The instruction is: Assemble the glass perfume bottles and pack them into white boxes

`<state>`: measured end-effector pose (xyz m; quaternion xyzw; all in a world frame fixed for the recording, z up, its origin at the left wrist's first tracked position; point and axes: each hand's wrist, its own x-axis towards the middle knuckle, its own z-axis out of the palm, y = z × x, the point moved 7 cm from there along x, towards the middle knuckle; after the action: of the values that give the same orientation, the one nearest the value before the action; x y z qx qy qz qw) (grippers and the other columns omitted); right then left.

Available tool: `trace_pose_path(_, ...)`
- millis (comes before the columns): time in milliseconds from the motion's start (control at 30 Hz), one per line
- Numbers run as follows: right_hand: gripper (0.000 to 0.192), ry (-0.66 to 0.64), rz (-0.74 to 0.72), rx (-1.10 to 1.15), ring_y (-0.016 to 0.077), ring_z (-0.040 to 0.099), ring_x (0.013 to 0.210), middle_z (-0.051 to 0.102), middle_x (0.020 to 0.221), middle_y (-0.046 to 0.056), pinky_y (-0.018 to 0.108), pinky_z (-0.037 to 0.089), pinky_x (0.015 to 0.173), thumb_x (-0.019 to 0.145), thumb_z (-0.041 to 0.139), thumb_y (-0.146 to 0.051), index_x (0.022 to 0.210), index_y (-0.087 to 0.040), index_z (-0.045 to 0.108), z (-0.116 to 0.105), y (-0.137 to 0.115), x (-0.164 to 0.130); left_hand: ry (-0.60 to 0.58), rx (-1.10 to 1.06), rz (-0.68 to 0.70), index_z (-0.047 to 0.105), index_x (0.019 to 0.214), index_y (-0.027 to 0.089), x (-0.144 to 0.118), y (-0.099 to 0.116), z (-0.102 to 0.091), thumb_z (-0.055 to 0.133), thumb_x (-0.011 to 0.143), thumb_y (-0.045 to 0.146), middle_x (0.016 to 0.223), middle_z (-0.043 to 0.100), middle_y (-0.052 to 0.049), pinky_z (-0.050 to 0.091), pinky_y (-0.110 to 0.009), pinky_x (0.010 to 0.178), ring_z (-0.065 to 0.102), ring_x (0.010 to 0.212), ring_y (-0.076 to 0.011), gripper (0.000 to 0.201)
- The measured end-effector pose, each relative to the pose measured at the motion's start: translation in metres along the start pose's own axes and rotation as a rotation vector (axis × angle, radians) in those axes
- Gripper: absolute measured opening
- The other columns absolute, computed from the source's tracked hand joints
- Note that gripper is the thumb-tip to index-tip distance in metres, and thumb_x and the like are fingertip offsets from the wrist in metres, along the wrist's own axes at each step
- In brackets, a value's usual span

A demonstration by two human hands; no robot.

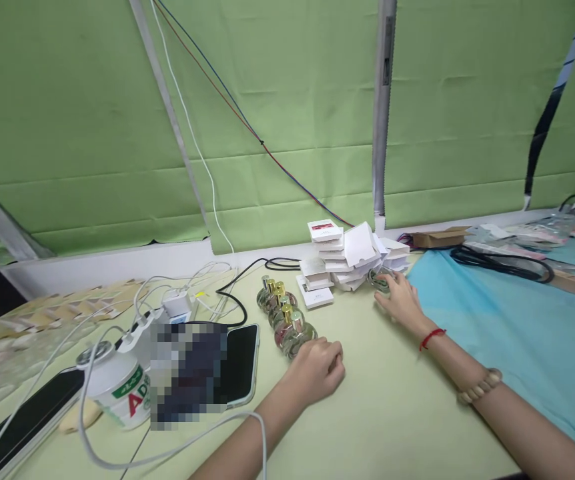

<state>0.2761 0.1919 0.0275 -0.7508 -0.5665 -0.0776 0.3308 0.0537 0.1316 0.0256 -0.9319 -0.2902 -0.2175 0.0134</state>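
Note:
Beside a row of several round glass bottles with gold caps [282, 310], my left hand [317, 367] rests on the table in a loose fist. Nothing shows between its fingers, and its knuckles are close to the nearest bottle. My right hand [403, 301] reaches farther out, with thumb and fingers closed on a round, greenish glass bottle [378, 279]. That bottle is partly covered by the fingers and lies against a pile of small white boxes [345, 257]. One white box [315, 297] lies flat in front of the pile.
A phone [240, 367] lies left of the bottles, partly blurred out. A white tin [120, 387], a power strip [142, 333] and tangled white cables crowd the left. Blue cloth [507, 340] covers the right side; a black cable coil [502, 263] sits behind it.

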Motion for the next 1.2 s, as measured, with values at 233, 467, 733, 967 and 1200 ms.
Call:
trace_pose_path(233, 0.046, -0.14, 0.12, 0.089, 0.0291, 0.043, 0.116, 0.041, 0.128, 0.015, 0.044, 0.034, 0.092, 0.075, 0.048, -0.035, 0.119, -0.021, 0.052, 0.009, 0.014, 0.003, -0.023, 0.0, -0.04, 0.05, 0.067, 0.018, 0.003, -0.007, -0.001, 0.043, 0.074, 0.012, 0.059, 0.051, 0.0, 0.03, -0.023, 0.053, 0.047, 0.055, -0.0114, 0.011)
trace_pose_path(467, 0.051, -0.162, 0.124, 0.102, 0.0311, 0.041, 0.12, 0.042, 0.13, 0.015, 0.048, 0.034, 0.095, 0.072, 0.054, -0.039, 0.119, -0.02, 0.054, 0.017, 0.023, 0.008, -0.051, 0.006, -0.123, 0.051, 0.067, 0.019, 0.006, -0.028, -0.003, 0.04, 0.076, 0.014, 0.059, 0.049, 0.0, 0.028, -0.024, 0.053, 0.045, 0.054, -0.0114, 0.015)
trace_pose_path(733, 0.043, -0.13, 0.028, 0.184, 0.025, 0.049, 0.111, 0.058, 0.111, 0.012, 0.036, 0.039, 0.091, 0.073, 0.055, -0.035, 0.112, -0.018, 0.062, 0.018, 0.028, 0.016, -0.031, -0.12, -0.337, 0.053, 0.068, 0.018, 0.008, -0.066, -0.002, 0.039, 0.077, 0.016, 0.067, 0.05, -0.001, 0.033, -0.024, 0.059, 0.049, 0.064, -0.0132, 0.017)
trace_pose_path(967, 0.026, -0.074, 0.019, 0.04, 0.023, 0.057, 0.09, 0.065, 0.086, 0.007, 0.031, 0.041, 0.073, 0.077, 0.048, -0.031, 0.088, -0.023, 0.071, -0.001, 0.019, 0.01, 0.02, -0.054, -0.395, 0.051, 0.065, 0.018, 0.007, -0.071, -0.003, 0.037, 0.079, 0.016, 0.06, 0.048, -0.002, 0.034, -0.027, 0.062, 0.048, 0.07, -0.017, 0.02)
trace_pose_path(1200, 0.029, -0.082, 0.075, -0.152, 0.0209, 0.057, 0.065, 0.06, 0.058, 0.004, 0.034, 0.033, 0.07, 0.074, 0.05, -0.041, 0.057, -0.02, 0.06, -0.019, 0.003, 0.003, -0.017, -0.016, -0.265, 0.049, 0.068, 0.018, 0.005, -0.058, -0.003, 0.036, 0.08, 0.013, 0.067, 0.053, -0.003, 0.035, -0.028, 0.064, 0.048, 0.069, -0.016, 0.018)
